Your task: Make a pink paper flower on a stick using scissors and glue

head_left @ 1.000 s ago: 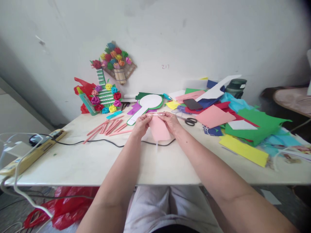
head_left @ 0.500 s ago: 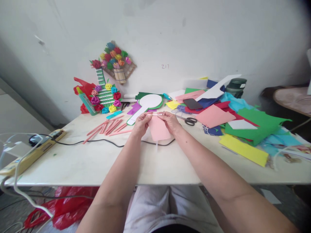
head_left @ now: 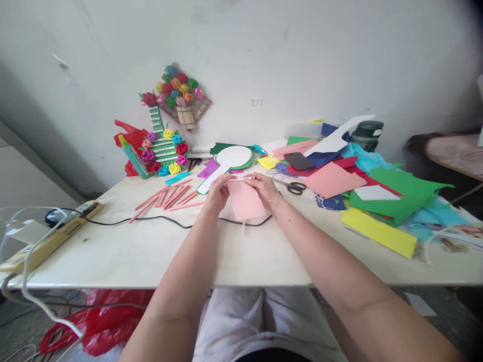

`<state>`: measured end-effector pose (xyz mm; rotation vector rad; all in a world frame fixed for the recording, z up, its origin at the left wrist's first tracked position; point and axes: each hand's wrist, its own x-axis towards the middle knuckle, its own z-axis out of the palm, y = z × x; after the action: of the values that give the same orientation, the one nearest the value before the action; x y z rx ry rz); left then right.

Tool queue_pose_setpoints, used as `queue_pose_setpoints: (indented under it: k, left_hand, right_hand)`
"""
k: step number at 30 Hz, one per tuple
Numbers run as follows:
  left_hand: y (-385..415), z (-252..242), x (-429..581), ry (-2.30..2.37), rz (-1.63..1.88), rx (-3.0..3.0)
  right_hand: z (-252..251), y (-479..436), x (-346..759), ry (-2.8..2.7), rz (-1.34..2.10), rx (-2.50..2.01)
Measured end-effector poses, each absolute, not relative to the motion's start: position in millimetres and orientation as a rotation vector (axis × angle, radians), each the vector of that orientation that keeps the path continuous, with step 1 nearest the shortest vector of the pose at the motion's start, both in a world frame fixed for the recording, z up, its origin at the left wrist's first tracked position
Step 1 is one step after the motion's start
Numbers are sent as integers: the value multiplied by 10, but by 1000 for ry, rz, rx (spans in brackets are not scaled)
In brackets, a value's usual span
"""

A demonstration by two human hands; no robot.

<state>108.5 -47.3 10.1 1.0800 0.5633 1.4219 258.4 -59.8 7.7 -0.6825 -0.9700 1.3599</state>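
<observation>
A small pink paper sheet hangs between both hands above the white table. My left hand pinches its upper left edge. My right hand pinches the upper right edge. The top edge of the sheet looks rolled around a thin white stick. Several rolled pink paper tubes lie on the table just left of my left hand. A black cable runs under the sheet.
Scissors lie right of my right hand, beside a heap of coloured paper sheets and a dark phone. A white paddle-shaped cutout, paper-flower crafts and a dark jar stand behind. A power strip lies at left.
The pink sheet has shifted a little lower and to the left between my fingers. Both hands stay at its top edge.
</observation>
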Motion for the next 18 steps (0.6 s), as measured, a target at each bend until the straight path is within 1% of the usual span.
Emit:
queue_pose_setpoints:
  k: [5,18]
  left_hand:
    - [-431,72,1063,682,1475,1132]
    - [-471,138,953,714,1359,1121]
  right_hand:
    - [55,-584,2585,-1097,1287,-695]
    - [103,-637,2576,-1170,1163,-719]
